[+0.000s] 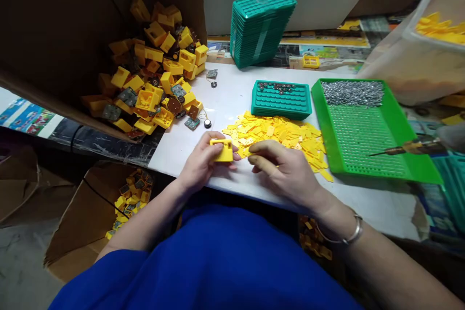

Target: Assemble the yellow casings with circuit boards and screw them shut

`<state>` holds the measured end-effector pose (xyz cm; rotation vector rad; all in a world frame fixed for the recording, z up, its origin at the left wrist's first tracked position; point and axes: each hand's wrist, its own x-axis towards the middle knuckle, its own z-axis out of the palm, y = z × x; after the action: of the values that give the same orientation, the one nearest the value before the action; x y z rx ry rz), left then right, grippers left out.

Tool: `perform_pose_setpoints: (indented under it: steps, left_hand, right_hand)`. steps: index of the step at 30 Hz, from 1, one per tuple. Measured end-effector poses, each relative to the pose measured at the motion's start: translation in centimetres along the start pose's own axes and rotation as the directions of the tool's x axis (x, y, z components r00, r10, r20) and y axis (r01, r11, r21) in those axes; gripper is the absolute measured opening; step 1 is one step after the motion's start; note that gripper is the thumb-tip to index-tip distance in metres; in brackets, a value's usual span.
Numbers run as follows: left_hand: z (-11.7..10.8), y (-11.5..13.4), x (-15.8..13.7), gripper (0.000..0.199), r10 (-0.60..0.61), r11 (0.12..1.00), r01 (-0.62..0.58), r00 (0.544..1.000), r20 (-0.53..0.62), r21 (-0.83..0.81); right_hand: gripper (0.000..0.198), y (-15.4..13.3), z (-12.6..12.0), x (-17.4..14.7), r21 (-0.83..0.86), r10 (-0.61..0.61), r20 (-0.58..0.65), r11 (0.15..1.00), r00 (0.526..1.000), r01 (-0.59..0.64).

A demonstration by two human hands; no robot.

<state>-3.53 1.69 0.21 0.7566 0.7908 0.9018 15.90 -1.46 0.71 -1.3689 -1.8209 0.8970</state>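
Housing [224, 154], yellow, grasped in the left hand [199, 160] near the front edge of the desk [232, 94]; right hand [285, 168] just beside, fingers curled, any grip impossible to tell; beyond, yellow flat pieces [286, 131] heaped before teal trays [281, 99].

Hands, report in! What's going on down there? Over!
Left hand holding yellow case. Right hand close by, curled; whether it holds anything, unclear. Flat yellow pieces heaped just beyond both hands.
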Motion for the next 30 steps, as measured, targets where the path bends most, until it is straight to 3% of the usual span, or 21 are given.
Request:
perform_pose_setpoints:
  steps: [3, 7, 12, 15, 20, 27, 30]
  left_hand:
    - [1.3, -1.6, 0.4, 0.034, -0.098, 0.995, 0.099, 0.989, 0.111, -0.005]
    - [3.0, -2.8, 0.9, 0.033, -0.182, 0.983, 0.185, 0.966, 0.185, 0.003]
    - [4.2, -3.1, 1.1, 0.033, -0.186, 0.982, 0.188, 0.955, 0.229, 0.012]
    - [4.7, -3.2, 1.2, 0.033, -0.196, 0.981, 0.193, 0.946, 0.258, 0.034]
    - [5.0, -3.5, 1.1, 0.033, -0.208, 0.978, 0.202, 0.941, 0.266, 0.05]
    - [4.7, -3.8, 1.3, 0.031, -0.178, 0.984, 0.174, 0.933, 0.314, 0.04]
    - [4.7, -3.5, 1.3, 0.028, -0.179, 0.984, 0.176, 0.929, 0.323, 0.039]
  right_hand:
    - [0.023, 0.7, -1.5, -1.6, 0.119, 0.07, -0.118, 0.991, 0.991, -0.056]
    - [0.026, 1.2, -2.4, -3.1, 0.014, 0.02, -0.207, 1.0, 0.978, -0.017]
    - [0.018, 1.6, -2.8, -4.3, -0.021, -0.036, -0.275, 0.999, 0.961, 0.031]
    - [0.009, 1.6, -2.9, -4.7, 0.092, -0.022, -0.317, 0.994, 0.948, 0.054]
    - [0.017, 1.9, -2.4, -5.0, 0.395, 0.136, -0.379, 0.918, 0.915, 0.027]
    - [0.01, 2.8, -1.7, -5.0, 0.295, 0.042, -0.392, 0.952, 0.919, 0.083]
    - [0.004, 2.7, -1.9, -4.8, 0.157, -0.086, -0.361, 0.976, 0.929, 0.151]
